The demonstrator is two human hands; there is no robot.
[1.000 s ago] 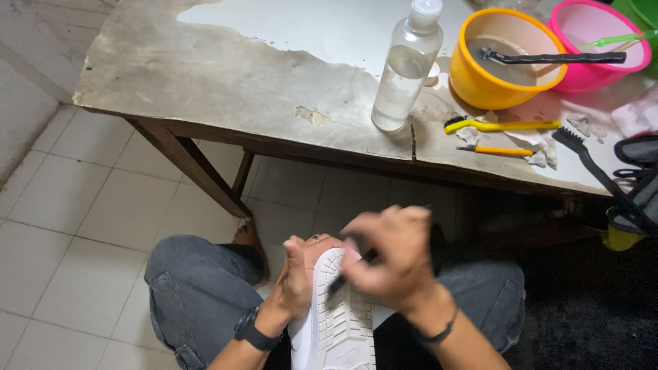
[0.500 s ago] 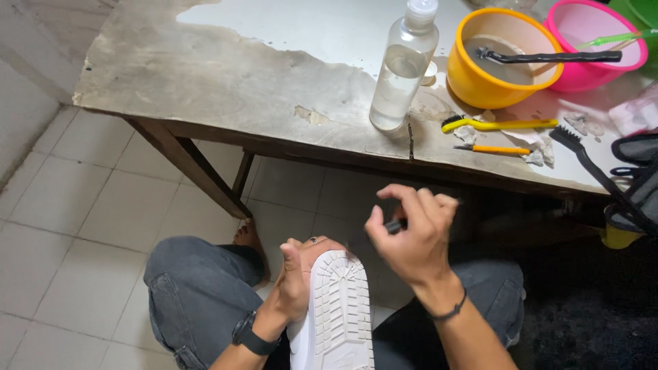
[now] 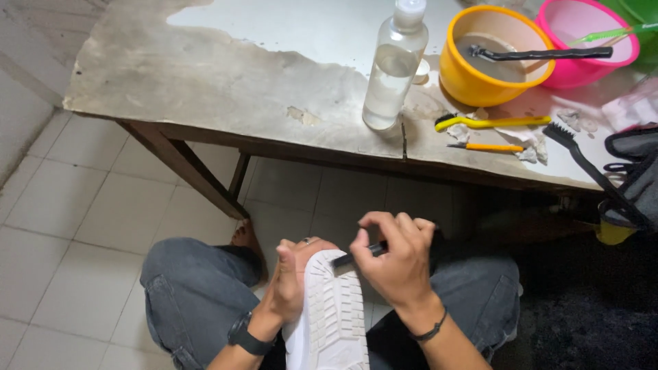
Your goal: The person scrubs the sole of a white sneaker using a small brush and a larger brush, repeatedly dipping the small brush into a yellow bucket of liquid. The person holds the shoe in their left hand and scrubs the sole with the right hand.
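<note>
Right, we grip white shoe (image 3: pixel 334 315) sole-up over lap, between knees. Left hand (image 3: pixel 291 284) wraps toe and side, fingers curled tight round it. Right hand (image 3: pixel 397 260) pinches small dark brush (image 3: pixel 360 255), bristle end touching sole's front edge. Shoe looks light; rubber tread likely stiff yet grippy, upper softer, so best hold seems sidewall near toe. Table (image 3: pixel 226 89) edge hangs just ahead above knees, table leg (image 3: pixel 185 168) off left; open tiled floor (image 3: pixel 62 226) further left.
</note>
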